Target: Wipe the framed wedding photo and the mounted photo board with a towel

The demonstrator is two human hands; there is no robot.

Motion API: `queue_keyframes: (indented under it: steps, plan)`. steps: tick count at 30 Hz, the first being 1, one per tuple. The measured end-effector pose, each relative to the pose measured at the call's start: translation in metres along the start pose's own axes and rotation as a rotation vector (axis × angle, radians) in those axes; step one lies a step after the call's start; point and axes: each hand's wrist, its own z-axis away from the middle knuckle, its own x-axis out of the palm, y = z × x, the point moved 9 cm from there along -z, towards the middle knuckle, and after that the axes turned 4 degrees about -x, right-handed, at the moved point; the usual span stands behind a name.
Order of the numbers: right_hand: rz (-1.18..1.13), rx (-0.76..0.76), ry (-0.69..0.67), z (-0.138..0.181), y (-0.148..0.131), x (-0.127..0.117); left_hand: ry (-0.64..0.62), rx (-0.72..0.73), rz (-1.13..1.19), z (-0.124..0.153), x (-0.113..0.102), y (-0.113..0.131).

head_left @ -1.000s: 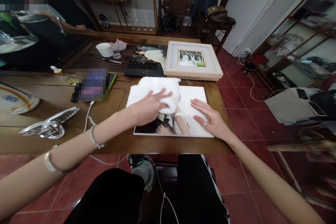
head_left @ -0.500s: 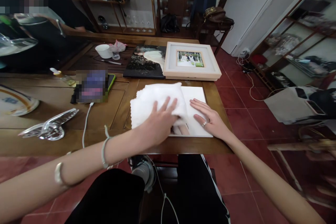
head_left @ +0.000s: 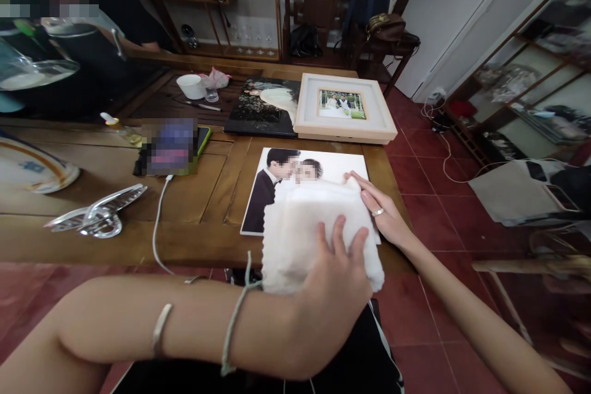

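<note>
On the tabletop (head_left: 191, 200): left hand (head_left: 330, 283), fingers (head_left: 339, 233) spread, over white cloth (head_left: 298, 212) partly covering photo panel (head_left: 332, 166); right hand (head_left: 386, 217) at cloth's edge, grip unclear.

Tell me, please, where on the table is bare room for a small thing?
One wide bare patch of the table lies between the white cable and the couple's photo. A narrow strip separates that photo from the pale frame behind it. Crowded: the far side, by dark photo and frame, and around the cloth, near the left hand and right hand.
</note>
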Motion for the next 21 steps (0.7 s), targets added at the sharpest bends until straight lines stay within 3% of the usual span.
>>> queue_keyframes:
  steps: [2,5,8,10,15,18,21]
  plan:
    - [0.067,-0.076,-0.014,-0.001,-0.007,0.001,0.001,0.021,0.003,0.012,-0.003,-0.01]
    - [0.147,-0.152,-0.019,-0.001,-0.016,0.002,-0.025,-0.042,0.035,0.007,-0.009,-0.051]
    - [0.206,-0.197,-0.029,-0.001,-0.019,0.005,-0.105,-0.165,0.107,-0.025,-0.008,-0.1]
    - [0.237,-0.216,-0.027,-0.001,-0.019,0.005,-0.084,-0.168,0.191,-0.052,-0.008,-0.118]
    - [0.279,-0.201,-0.003,-0.001,-0.014,0.003,-0.019,0.031,0.291,-0.095,0.003,-0.113]
    - [0.263,-0.211,-0.018,-0.001,-0.015,0.003,-0.061,0.019,0.264,-0.09,0.013,-0.116]
    - [0.248,-0.208,-0.034,-0.001,-0.016,0.003,-0.091,-0.045,0.235,-0.062,0.019,-0.134]
